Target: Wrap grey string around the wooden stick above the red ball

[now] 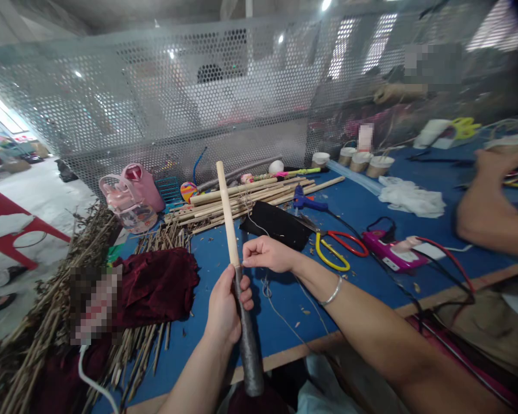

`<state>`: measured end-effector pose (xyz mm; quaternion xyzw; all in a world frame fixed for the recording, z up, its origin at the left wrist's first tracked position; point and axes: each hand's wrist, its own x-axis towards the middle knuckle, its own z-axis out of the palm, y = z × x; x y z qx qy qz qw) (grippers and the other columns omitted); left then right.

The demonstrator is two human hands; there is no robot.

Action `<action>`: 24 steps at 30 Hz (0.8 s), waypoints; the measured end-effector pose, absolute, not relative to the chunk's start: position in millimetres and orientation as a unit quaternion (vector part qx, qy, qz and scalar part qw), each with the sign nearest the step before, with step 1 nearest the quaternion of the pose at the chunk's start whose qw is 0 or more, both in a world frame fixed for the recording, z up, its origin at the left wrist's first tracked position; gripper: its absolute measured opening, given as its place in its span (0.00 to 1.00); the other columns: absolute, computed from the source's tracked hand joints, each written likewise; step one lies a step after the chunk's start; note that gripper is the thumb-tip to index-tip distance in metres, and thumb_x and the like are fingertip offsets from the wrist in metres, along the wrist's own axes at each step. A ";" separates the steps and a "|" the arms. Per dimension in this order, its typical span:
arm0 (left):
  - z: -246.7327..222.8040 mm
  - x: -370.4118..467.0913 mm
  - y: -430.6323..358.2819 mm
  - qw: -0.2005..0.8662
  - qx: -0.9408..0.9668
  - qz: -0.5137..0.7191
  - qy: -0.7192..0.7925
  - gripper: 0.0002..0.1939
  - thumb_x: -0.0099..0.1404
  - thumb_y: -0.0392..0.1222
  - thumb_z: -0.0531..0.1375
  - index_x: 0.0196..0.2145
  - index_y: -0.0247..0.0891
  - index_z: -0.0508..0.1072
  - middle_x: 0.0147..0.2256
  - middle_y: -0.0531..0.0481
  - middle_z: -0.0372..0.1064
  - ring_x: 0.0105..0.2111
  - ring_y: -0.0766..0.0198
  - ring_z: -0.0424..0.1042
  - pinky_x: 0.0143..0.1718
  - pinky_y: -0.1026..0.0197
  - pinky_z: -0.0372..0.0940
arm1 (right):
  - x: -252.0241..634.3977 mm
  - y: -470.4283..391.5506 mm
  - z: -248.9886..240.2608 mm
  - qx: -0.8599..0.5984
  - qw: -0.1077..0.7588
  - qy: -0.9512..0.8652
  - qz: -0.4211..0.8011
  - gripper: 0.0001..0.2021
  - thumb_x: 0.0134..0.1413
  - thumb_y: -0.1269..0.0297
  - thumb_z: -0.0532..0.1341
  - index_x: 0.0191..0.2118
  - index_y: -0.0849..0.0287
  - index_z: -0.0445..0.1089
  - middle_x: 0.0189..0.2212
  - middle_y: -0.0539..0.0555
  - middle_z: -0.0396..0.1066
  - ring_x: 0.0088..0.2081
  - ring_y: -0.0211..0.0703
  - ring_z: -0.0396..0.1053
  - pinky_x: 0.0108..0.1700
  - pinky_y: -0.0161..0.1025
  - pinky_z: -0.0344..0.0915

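My left hand [228,302] is wrapped round a long rod, whose upper part is a pale wooden stick [227,215] and whose lower part is a dark grey sleeve [251,356]. The rod stands tilted over the blue table, its pale end pointing away. Just right of the joint between wood and sleeve is my right hand [265,253], its fingers pinched together. A thin light string [280,316] runs below that hand and loops on the table; whether the fingertips hold it is hard to make out. A black cloth [278,225] lies behind my right hand.
Wooden sticks [285,192] lie behind, before a perforated metal screen [155,103]. Dark red cloth [159,284], dried stalks [147,351] and a pink bottle [133,213] are left. Scissors [334,247], a blue glue gun [306,200] and a magenta device [392,251] are right, near another person's arm [492,207].
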<state>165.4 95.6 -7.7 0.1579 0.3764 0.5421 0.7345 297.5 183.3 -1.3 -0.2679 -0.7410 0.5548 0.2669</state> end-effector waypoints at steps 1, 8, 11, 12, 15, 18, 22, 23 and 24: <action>-8.0 164.9 95.1 0.736 0.157 0.543 0.373 0.11 0.58 0.46 0.56 0.30 0.38 0.59 0.19 0.59 0.53 0.13 0.77 0.48 0.13 0.73 0.44 | 297.1 182.9 -1.1 -0.263 0.264 -0.742 0.557 0.14 0.45 0.57 0.61 0.24 0.64 0.63 0.17 0.45 0.55 0.21 0.30 0.49 0.24 0.30 0.48; -10.4 155.4 93.3 0.731 0.142 0.563 0.358 0.12 0.59 0.48 0.56 0.29 0.38 0.59 0.18 0.60 0.52 0.13 0.78 0.47 0.12 0.73 0.44 | 290.6 181.7 -12.4 -0.231 0.240 -0.731 0.595 0.15 0.44 0.55 0.62 0.25 0.65 0.63 0.18 0.45 0.56 0.22 0.30 0.51 0.25 0.31 0.49; -10.6 151.3 92.8 0.712 0.146 0.584 0.361 0.11 0.59 0.48 0.57 0.30 0.38 0.59 0.18 0.61 0.50 0.13 0.78 0.46 0.12 0.74 0.44 | 294.1 189.9 -19.5 -0.262 0.212 -0.731 0.594 0.16 0.45 0.54 0.61 0.26 0.65 0.63 0.19 0.45 0.57 0.21 0.30 0.51 0.25 0.31 0.50; -10.5 150.4 92.8 0.710 0.148 0.588 0.358 0.11 0.58 0.48 0.57 0.31 0.38 0.60 0.18 0.61 0.49 0.13 0.78 0.46 0.12 0.74 0.44 | 295.7 193.0 -20.9 -0.284 0.230 -0.726 0.583 0.15 0.46 0.54 0.60 0.27 0.64 0.64 0.20 0.46 0.58 0.21 0.30 0.52 0.25 0.31 0.51; -10.4 149.7 93.1 0.705 0.156 0.591 0.361 0.12 0.58 0.47 0.58 0.31 0.38 0.61 0.19 0.60 0.51 0.13 0.78 0.47 0.12 0.75 0.45 | 297.9 197.5 -18.9 -0.373 0.365 -0.690 0.501 0.17 0.49 0.53 0.58 0.38 0.62 0.64 0.29 0.50 0.63 0.24 0.31 0.57 0.29 0.32 0.56; -10.2 152.3 93.8 0.680 0.170 0.598 0.389 0.12 0.56 0.46 0.59 0.30 0.37 0.61 0.24 0.57 0.58 0.16 0.76 0.55 0.11 0.74 0.48 | 294.0 188.6 -8.6 -0.444 0.454 -0.664 0.394 0.18 0.51 0.53 0.56 0.44 0.61 0.62 0.38 0.54 0.63 0.32 0.35 0.61 0.36 0.35 0.58; -10.2 156.8 94.1 0.652 0.179 0.608 0.417 0.12 0.55 0.46 0.61 0.30 0.37 0.63 0.26 0.55 0.60 0.20 0.73 0.60 0.11 0.73 0.52 | 281.9 164.2 4.1 -0.421 0.437 -0.712 0.353 0.20 0.53 0.54 0.55 0.48 0.61 0.61 0.39 0.56 0.65 0.34 0.38 0.62 0.39 0.36 0.59; -10.5 157.5 93.9 0.649 0.180 0.609 0.419 0.12 0.54 0.46 0.61 0.30 0.37 0.63 0.25 0.55 0.60 0.19 0.73 0.60 0.11 0.73 0.52 | 278.7 159.0 5.1 -0.404 0.425 -0.723 0.365 0.19 0.53 0.55 0.56 0.47 0.61 0.61 0.38 0.55 0.65 0.34 0.37 0.62 0.38 0.36 0.59; -11.0 157.9 93.8 0.646 0.182 0.610 0.422 0.12 0.54 0.47 0.61 0.30 0.37 0.63 0.24 0.56 0.60 0.19 0.74 0.60 0.11 0.73 0.53 | 275.8 154.8 5.1 -0.387 0.407 -0.729 0.391 0.18 0.52 0.55 0.56 0.46 0.61 0.62 0.36 0.54 0.66 0.33 0.37 0.62 0.37 0.35 0.60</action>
